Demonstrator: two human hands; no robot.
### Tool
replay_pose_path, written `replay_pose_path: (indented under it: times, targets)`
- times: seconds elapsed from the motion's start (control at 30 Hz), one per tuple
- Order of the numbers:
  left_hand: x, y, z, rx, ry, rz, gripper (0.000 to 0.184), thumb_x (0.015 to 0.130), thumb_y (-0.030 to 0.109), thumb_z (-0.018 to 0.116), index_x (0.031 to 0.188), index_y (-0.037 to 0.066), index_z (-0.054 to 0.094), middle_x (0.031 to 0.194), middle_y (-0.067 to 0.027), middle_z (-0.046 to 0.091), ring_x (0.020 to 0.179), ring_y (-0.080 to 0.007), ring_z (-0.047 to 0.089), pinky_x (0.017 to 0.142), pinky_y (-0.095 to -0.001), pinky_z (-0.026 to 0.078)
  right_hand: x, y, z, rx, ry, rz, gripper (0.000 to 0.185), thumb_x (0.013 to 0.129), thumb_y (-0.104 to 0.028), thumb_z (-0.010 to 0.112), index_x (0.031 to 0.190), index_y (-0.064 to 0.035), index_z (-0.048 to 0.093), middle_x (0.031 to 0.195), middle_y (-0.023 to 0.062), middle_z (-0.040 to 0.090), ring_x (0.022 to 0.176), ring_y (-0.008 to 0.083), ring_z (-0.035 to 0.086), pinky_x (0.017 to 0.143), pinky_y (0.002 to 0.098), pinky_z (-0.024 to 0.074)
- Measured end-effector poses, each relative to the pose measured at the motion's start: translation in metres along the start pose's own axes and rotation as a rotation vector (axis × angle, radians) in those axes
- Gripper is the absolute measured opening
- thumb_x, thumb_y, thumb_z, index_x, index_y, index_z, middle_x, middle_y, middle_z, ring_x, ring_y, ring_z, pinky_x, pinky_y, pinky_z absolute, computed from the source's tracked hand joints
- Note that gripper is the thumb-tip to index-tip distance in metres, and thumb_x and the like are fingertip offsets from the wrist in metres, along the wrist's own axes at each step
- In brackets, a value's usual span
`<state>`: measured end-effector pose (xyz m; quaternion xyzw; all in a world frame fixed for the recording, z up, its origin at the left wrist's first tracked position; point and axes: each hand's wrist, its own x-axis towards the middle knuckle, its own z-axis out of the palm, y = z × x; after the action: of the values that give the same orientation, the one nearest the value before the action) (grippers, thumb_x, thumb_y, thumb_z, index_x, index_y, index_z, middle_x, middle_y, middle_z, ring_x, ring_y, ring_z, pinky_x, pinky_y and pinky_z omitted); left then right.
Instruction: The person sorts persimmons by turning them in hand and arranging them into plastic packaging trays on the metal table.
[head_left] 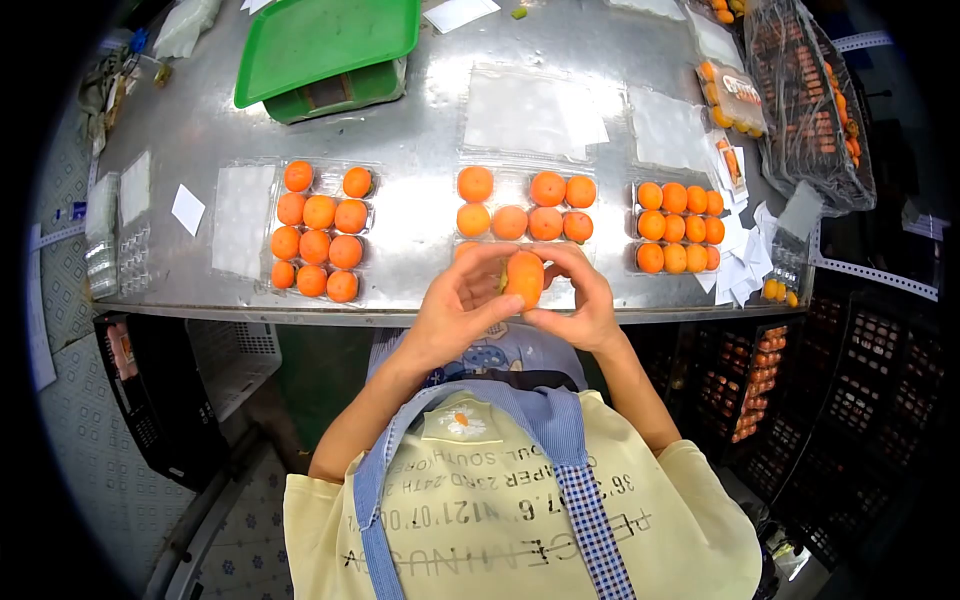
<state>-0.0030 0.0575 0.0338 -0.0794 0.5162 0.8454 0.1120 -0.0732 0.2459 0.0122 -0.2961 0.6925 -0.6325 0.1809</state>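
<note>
My left hand (450,310) and my right hand (580,300) hold one mandarin orange (525,280) between them over the table's near edge. Thumbs and fingertips of both hands press on it, and a bit of green shows on its left side. Just beyond lies a clear plastic clamshell tray (512,186) with several mandarins (545,222) in it; its upper row has a gap, and its nearest row is partly hidden by my hands. Its clear lid (515,110) is folded back flat.
On the left a clamshell of mandarins (318,212) has a gap in its far row. A fuller one (673,228) sits on the right. Paper slips (740,265) lie beside it. A green tray (330,45) and a plastic-lined crate (800,110) stand farther back.
</note>
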Motion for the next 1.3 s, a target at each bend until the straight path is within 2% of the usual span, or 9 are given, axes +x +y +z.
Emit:
replay_pose_path:
  times: [0.13, 0.23, 0.33, 0.43, 0.53, 0.83, 0.93, 1.07, 1.3]
  targets:
    - [-0.002, -0.006, -0.001, -0.009, 0.052, 0.048, 0.054, 0.088, 0.004, 0.064, 0.136, 0.003, 0.042, 0.124, -0.0101, 0.053, 0.112, -0.0179, 0.056, 0.097, -0.0314, 0.045, -0.001, 0.005, 0.003, 0.360, 0.064, 0.191, 0.064, 0.073, -0.010, 0.076, 0.131, -0.0041, 0.049, 0.124, 0.0098, 0.056, 0.099, 0.0169, 0.056, 0.076, 0.0291, 0.0479]
    - [-0.002, -0.008, -0.004, -0.050, 0.050, 0.045, 0.053, 0.089, 0.003, 0.062, 0.137, 0.003, 0.042, 0.125, -0.0094, 0.052, 0.111, -0.0173, 0.056, 0.094, -0.0310, 0.047, -0.003, 0.005, 0.003, 0.453, 0.041, 0.259, 0.066, 0.074, -0.014, 0.076, 0.132, -0.0033, 0.047, 0.122, 0.0092, 0.053, 0.104, 0.0166, 0.054, 0.080, 0.0296, 0.0467]
    - [-0.002, -0.003, -0.004, -0.052, 0.034, -0.026, 0.047, 0.094, 0.012, 0.057, 0.138, 0.003, 0.042, 0.126, -0.0103, 0.052, 0.111, -0.0172, 0.056, 0.088, -0.0300, 0.052, 0.000, 0.001, 0.009, 0.182, 0.003, 0.107, 0.062, 0.074, -0.009, 0.076, 0.131, -0.0060, 0.049, 0.124, 0.0093, 0.051, 0.098, 0.0157, 0.057, 0.075, 0.0273, 0.0488]
    - [-0.002, 0.001, -0.001, -0.091, 0.081, -0.145, 0.044, 0.099, 0.022, 0.050, 0.138, 0.003, 0.043, 0.127, -0.0115, 0.053, 0.109, -0.0175, 0.057, 0.082, -0.0296, 0.055, 0.001, 0.004, 0.013, 0.160, 0.004, 0.138, 0.060, 0.075, -0.009, 0.076, 0.129, -0.0057, 0.050, 0.124, 0.0088, 0.049, 0.096, 0.0151, 0.057, 0.073, 0.0263, 0.0502]
    - [-0.004, -0.003, -0.004, -0.112, 0.088, -0.159, 0.045, 0.100, 0.028, 0.046, 0.138, 0.004, 0.044, 0.127, -0.0124, 0.053, 0.108, -0.0178, 0.058, 0.082, -0.0300, 0.055, 0.001, 0.003, 0.014, 0.184, 0.000, 0.173, 0.059, 0.075, -0.010, 0.076, 0.128, -0.0055, 0.052, 0.123, 0.0090, 0.049, 0.095, 0.0149, 0.057, 0.073, 0.0263, 0.0512]
    - [-0.004, -0.013, -0.004, -0.077, 0.126, -0.145, 0.040, 0.097, 0.018, 0.054, 0.133, 0.004, 0.048, 0.121, -0.0110, 0.055, 0.100, -0.0171, 0.062, 0.080, -0.0291, 0.055, 0.001, 0.003, 0.018, 0.104, 0.027, 0.193, 0.044, 0.080, -0.010, 0.070, 0.120, -0.0049, 0.053, 0.111, 0.0063, 0.055, 0.093, 0.0147, 0.058, 0.072, 0.0273, 0.0495]
    - [-0.005, -0.018, -0.006, -0.037, 0.112, -0.094, 0.038, 0.096, 0.017, 0.054, 0.132, 0.004, 0.048, 0.120, -0.0109, 0.056, 0.099, -0.0170, 0.062, 0.080, -0.0293, 0.054, 0.000, 0.001, 0.020, 0.163, 0.038, 0.265, 0.038, 0.087, -0.010, 0.061, 0.122, -0.0024, 0.049, 0.113, 0.0064, 0.056, 0.100, 0.0132, 0.055, 0.084, 0.0283, 0.0455]
    - [-0.004, -0.020, -0.007, -0.121, 0.098, -0.097, 0.036, 0.097, 0.016, 0.053, 0.130, 0.004, 0.047, 0.122, -0.0115, 0.054, 0.104, -0.0185, 0.060, 0.082, -0.0318, 0.055, 0.002, 0.001, 0.020, 0.207, 0.059, 0.331, 0.026, 0.096, -0.014, 0.049, 0.119, -0.0018, 0.052, 0.109, 0.0043, 0.057, 0.100, 0.0109, 0.053, 0.085, 0.0266, 0.0438]
    - [-0.003, -0.016, -0.012, -0.320, 0.094, -0.220, 0.036, 0.096, 0.014, 0.054, 0.130, 0.003, 0.046, 0.125, -0.0114, 0.052, 0.110, -0.0211, 0.057, 0.086, -0.0348, 0.054, 0.007, -0.006, 0.020, 0.244, 0.055, 0.409, 0.030, 0.101, -0.024, 0.045, 0.117, -0.0013, 0.055, 0.108, 0.0036, 0.058, 0.095, 0.0090, 0.053, 0.085, 0.0241, 0.0428]
